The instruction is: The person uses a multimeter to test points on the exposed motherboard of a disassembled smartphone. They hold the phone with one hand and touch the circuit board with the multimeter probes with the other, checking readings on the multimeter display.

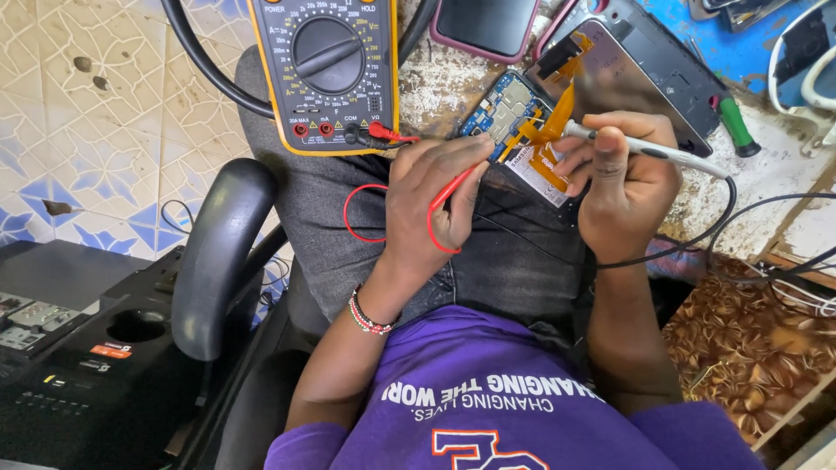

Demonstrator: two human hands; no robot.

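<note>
**Onlooker 1:** Blue circuit board, right in the middle of it all, bare and out of its case, resting at the person's knee where the lap meets the edge of the worktop. Orange flex ribbon trails off it.

**Onlooker 2:** And both probes are on it?

**Onlooker 1:** Looks that way. Left hand has its grip closed on the red probe, tip angled up to the board's lower edge. Right hand pinches the pale probe like a pen, tip down by the ribbon. Whether either tip truly touches metal, I can't tell from here.

**Onlooker 2:** So how far in would you call it?

**Onlooker 1:** My judgement: strip-down finished, testing in hand. The opened phone frame lies face up on the worktop just beyond the board, and a green-handled screwdriver sits beside it, set down.

**Onlooker 2:** The meter?

**Onlooker 1:** Yellow multimeter propped on the thigh, red lead plugged in and looping across the dark trousers. Its screen is cut off at the top, so no reading to report.

**Onlooker 2:** What's left, then?

**Onlooker 1:** Everything after the measuring, I'd say: the board is not back in the frame, nothing is closed up. Another phone with a pink rim waits further back.
</note>
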